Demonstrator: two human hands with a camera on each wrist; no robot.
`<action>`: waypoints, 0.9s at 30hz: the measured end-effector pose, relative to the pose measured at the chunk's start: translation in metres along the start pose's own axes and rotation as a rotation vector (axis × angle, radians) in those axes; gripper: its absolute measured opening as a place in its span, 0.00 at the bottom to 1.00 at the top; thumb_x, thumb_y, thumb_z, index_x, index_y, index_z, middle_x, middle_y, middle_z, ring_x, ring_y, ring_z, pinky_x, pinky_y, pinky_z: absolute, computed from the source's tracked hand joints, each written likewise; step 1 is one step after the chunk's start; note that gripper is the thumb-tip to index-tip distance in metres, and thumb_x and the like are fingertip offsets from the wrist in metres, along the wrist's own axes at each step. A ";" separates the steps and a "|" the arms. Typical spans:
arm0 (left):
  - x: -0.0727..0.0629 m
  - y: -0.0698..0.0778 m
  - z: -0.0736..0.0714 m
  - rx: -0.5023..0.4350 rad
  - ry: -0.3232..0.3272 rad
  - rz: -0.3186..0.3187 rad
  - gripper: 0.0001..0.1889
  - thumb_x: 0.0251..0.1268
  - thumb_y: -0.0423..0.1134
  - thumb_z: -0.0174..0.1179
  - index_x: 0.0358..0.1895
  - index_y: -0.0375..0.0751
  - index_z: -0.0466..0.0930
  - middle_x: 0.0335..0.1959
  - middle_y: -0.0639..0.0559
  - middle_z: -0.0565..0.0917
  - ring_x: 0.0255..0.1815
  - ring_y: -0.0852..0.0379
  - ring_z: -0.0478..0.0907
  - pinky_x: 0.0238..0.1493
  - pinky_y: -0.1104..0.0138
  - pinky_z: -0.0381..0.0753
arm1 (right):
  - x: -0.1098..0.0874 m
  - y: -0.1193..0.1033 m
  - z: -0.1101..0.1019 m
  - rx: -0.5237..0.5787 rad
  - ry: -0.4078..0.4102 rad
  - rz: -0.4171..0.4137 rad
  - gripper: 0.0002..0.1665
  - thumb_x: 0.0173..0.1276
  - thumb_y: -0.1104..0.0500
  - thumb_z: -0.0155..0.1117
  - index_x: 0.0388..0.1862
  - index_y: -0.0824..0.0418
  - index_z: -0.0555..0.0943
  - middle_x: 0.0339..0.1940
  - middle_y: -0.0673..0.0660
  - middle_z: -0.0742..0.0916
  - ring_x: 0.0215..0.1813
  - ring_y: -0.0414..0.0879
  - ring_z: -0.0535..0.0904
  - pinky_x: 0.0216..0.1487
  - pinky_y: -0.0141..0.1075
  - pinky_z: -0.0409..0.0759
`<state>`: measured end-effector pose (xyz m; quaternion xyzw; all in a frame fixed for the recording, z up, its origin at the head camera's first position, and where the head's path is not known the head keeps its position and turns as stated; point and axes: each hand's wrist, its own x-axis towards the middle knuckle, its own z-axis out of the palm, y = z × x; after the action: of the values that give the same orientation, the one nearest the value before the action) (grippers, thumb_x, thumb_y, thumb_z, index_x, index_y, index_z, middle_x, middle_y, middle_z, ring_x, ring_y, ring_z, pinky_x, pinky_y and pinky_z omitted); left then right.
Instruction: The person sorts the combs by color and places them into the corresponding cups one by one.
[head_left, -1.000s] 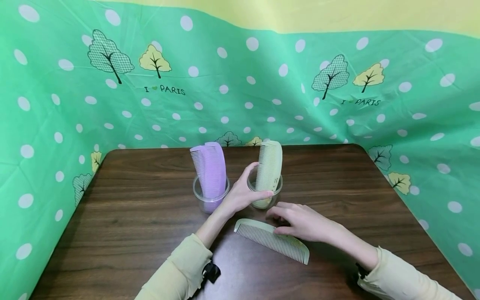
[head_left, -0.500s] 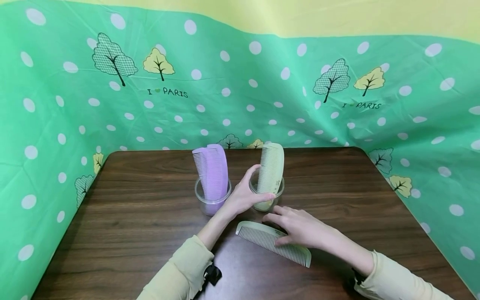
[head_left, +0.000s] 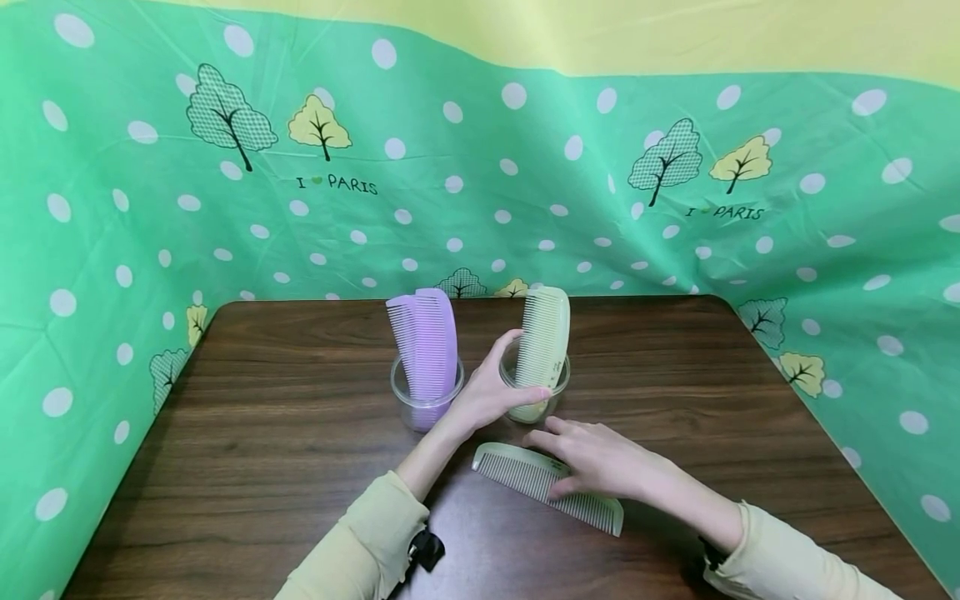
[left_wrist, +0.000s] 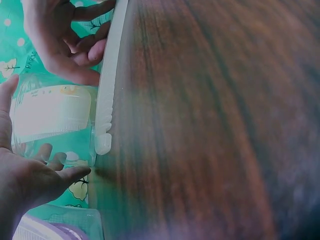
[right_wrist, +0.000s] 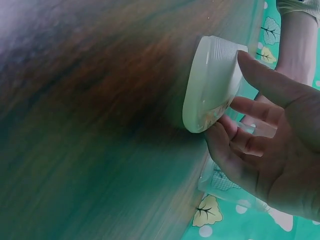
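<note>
My left hand (head_left: 491, 392) curls round a clear plastic cup (head_left: 558, 385), thumb in front and a finger behind the rim. A pale green comb (head_left: 543, 333) stands upright in that cup. Another pale green comb (head_left: 517, 468) lies flat on the table, in front of the cup and slanting down to the right. Over its right part, my right hand (head_left: 600, 458) pinches it across its width. In the right wrist view, the thumb is at the teeth of this comb (right_wrist: 212, 82) and fingertips are at its spine.
Left of my left hand stands a second clear cup (head_left: 401, 400) with purple combs (head_left: 431, 342) leaning in it. A brown wood-grain table (head_left: 300, 467) carries everything. Green dotted cloth (head_left: 480, 167) hangs behind and along both sides.
My right hand has shifted slightly left and down over the lying comb, its thumb now across the teeth. My left hand keeps its place at the cup. The whole head view shifted slightly.
</note>
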<state>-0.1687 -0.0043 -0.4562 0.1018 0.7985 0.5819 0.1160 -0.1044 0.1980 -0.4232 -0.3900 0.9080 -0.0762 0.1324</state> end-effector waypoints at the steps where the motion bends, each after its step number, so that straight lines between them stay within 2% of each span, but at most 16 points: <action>1: 0.000 0.000 0.000 -0.001 0.000 0.000 0.50 0.48 0.59 0.79 0.73 0.84 0.56 0.79 0.61 0.65 0.78 0.47 0.66 0.75 0.44 0.64 | 0.000 0.000 0.000 0.002 -0.005 0.001 0.41 0.53 0.41 0.81 0.64 0.49 0.78 0.45 0.46 0.80 0.38 0.36 0.75 0.34 0.36 0.79; 12: 0.000 -0.001 0.001 -0.012 0.003 0.005 0.50 0.48 0.58 0.79 0.73 0.83 0.57 0.78 0.61 0.66 0.76 0.49 0.67 0.74 0.45 0.65 | 0.003 0.000 -0.001 0.047 -0.026 -0.025 0.41 0.53 0.45 0.81 0.65 0.49 0.76 0.45 0.46 0.82 0.37 0.35 0.73 0.35 0.35 0.77; 18: 0.000 -0.001 0.001 -0.015 0.004 0.007 0.49 0.49 0.58 0.79 0.73 0.82 0.57 0.78 0.62 0.66 0.76 0.51 0.67 0.75 0.46 0.65 | 0.003 0.000 -0.003 0.078 -0.045 -0.022 0.41 0.54 0.45 0.80 0.66 0.47 0.75 0.47 0.46 0.84 0.41 0.36 0.77 0.38 0.37 0.78; 24: 0.000 -0.001 0.001 -0.015 0.002 -0.001 0.49 0.49 0.58 0.79 0.73 0.83 0.56 0.78 0.61 0.66 0.76 0.49 0.67 0.75 0.45 0.65 | 0.002 0.001 -0.004 0.145 -0.061 -0.021 0.39 0.55 0.45 0.79 0.65 0.45 0.74 0.44 0.43 0.83 0.41 0.36 0.74 0.38 0.35 0.75; 27: 0.000 -0.002 0.002 -0.019 0.001 -0.002 0.49 0.49 0.58 0.79 0.73 0.82 0.57 0.78 0.61 0.66 0.75 0.49 0.67 0.74 0.46 0.65 | 0.001 0.001 -0.005 0.161 -0.063 -0.023 0.40 0.55 0.46 0.79 0.66 0.45 0.73 0.45 0.43 0.83 0.42 0.36 0.74 0.39 0.35 0.76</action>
<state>-0.1679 -0.0033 -0.4582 0.0998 0.7930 0.5894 0.1170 -0.1074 0.1979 -0.4187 -0.3907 0.8898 -0.1383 0.1912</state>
